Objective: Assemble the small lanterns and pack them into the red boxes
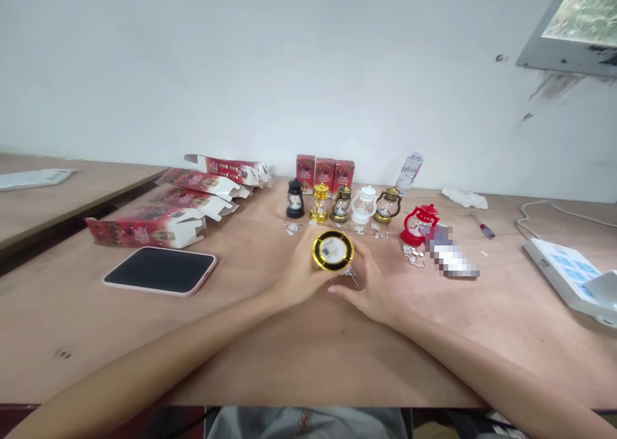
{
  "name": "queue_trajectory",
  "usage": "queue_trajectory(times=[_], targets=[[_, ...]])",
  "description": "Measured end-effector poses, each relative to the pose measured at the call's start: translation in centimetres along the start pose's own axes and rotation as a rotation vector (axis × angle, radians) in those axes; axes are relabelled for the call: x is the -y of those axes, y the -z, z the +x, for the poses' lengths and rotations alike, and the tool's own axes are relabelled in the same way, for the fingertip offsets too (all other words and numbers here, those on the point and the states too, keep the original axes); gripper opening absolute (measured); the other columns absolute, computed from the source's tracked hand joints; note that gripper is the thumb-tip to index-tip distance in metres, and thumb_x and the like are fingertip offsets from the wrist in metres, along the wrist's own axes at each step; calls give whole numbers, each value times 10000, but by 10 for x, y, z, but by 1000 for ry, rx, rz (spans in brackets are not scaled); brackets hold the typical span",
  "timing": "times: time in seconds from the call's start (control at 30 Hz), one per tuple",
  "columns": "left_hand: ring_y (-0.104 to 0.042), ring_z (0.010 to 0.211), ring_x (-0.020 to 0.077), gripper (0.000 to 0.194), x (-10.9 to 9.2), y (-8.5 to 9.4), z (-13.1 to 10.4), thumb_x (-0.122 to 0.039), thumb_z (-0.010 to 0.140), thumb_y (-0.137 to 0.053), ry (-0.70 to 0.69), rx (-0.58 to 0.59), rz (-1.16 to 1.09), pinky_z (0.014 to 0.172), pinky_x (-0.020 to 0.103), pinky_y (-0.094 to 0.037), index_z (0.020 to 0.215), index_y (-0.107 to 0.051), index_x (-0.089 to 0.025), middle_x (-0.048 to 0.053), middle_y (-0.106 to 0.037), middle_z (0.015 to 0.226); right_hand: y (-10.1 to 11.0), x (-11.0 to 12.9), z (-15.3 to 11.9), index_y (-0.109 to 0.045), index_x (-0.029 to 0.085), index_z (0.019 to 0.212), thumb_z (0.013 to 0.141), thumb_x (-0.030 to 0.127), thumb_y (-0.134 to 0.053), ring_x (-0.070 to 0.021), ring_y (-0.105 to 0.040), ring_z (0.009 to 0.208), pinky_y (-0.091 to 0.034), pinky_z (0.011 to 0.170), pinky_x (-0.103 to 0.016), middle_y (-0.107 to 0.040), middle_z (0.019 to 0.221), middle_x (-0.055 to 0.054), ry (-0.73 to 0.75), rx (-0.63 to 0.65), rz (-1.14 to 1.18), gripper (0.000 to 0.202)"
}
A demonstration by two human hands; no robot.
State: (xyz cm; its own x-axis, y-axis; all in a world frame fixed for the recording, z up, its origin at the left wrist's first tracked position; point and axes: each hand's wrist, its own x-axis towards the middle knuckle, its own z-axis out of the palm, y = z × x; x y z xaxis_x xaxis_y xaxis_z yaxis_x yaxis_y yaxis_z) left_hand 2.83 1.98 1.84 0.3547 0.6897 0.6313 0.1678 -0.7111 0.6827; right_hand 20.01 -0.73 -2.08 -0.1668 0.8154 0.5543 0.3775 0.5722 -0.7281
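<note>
A small gold lantern is tipped so that its round base point(333, 251), with a black ring and pale centre, faces me; its body is hidden behind. My left hand point(304, 262) is closed around its left side. On the right edge, my right hand point(369, 285) curls its fingers against it, thumb pointing left below the base. Just beyond stand a black lantern point(295, 199), a gold lantern point(319, 203), two bronze lanterns point(341, 204) point(387, 206) and a white lantern point(364, 204). Farther right stands a red lantern point(420, 224). Small metal pieces point(415, 255) lie nearby.
Opened red cartons point(144, 223) lie at left, behind a phone point(160, 270). Three red boxes point(324, 174) stand against the wall, a clear bottle point(411, 171) leaning nearby. At right are a screwdriver point(483, 225), a tissue point(464, 198), a blurred object point(450, 256) and a white corded device point(571, 275).
</note>
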Motion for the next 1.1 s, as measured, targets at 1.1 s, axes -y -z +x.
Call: queue_trajectory(times=[1.1], targets=[[-448,1233,255,248,32,-8,-5,-345,901,-519,-135,446,634,1016,457,-305,1099,-639,-256,50,-583,1261,7,-32,23,-523,189,1003,674,254,-629,-257,-575,1084,-404,1022,-458,-636,1107,-107,-281,-350,129,352]])
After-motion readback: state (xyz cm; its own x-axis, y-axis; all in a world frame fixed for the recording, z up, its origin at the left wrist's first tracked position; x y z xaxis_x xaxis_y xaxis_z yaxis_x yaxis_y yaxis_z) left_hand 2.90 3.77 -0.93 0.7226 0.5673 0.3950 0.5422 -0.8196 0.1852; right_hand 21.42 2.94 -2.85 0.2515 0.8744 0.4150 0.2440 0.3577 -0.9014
